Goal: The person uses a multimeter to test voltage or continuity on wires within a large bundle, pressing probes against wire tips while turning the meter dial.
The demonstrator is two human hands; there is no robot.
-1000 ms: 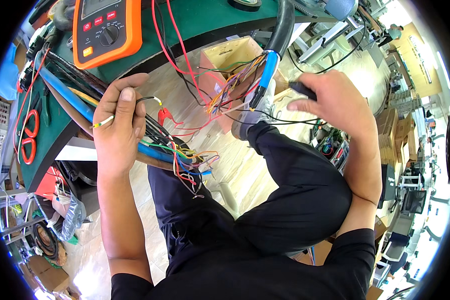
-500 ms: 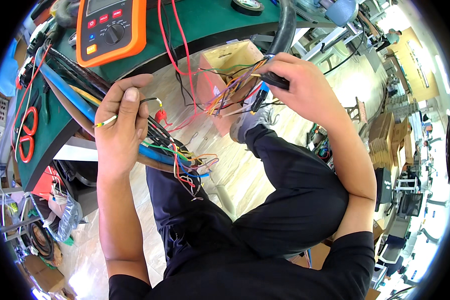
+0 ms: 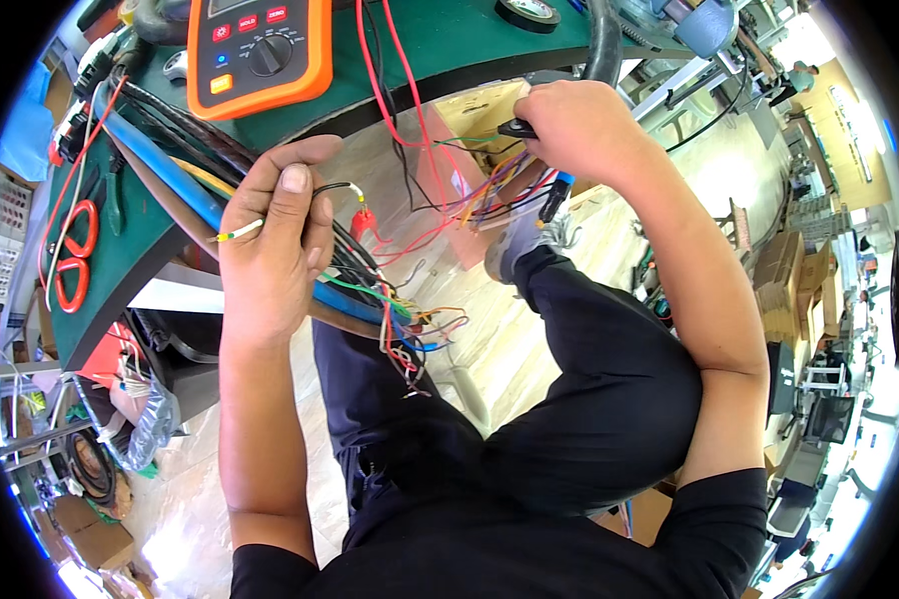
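My left hand (image 3: pixel 280 215) pinches a thin black wire (image 3: pixel 332 187) between thumb and fingers; a white-and-yellow sleeved end (image 3: pixel 238 231) sticks out on its left. At the wire's right end hangs a red clip (image 3: pixel 366 221) on a red lead. Over the floor to the right, my right hand (image 3: pixel 581 122) is closed on a small black clip-shaped piece (image 3: pixel 516 129), partly hidden by the fingers. Under it a bundle of colored wires (image 3: pixel 499 190) fans out of a thick black cable (image 3: pixel 603 45). More loose wire ends (image 3: pixel 410 319) spread below my left hand.
An orange-cased meter (image 3: pixel 260 55) lies on the green bench (image 3: pixel 160 190) with red leads (image 3: pixel 410 80) running off it. Red-handled scissors (image 3: pixel 75 260), a blue cable (image 3: pixel 170 165) and black tape (image 3: pixel 527 14) are there too. An open box (image 3: pixel 454 225) stands on the floor.
My right hand has moved up and left, away from the blue-and-black cable end, with the black piece still in it. My left hand keeps its pinch. The whole view has shifted slightly.
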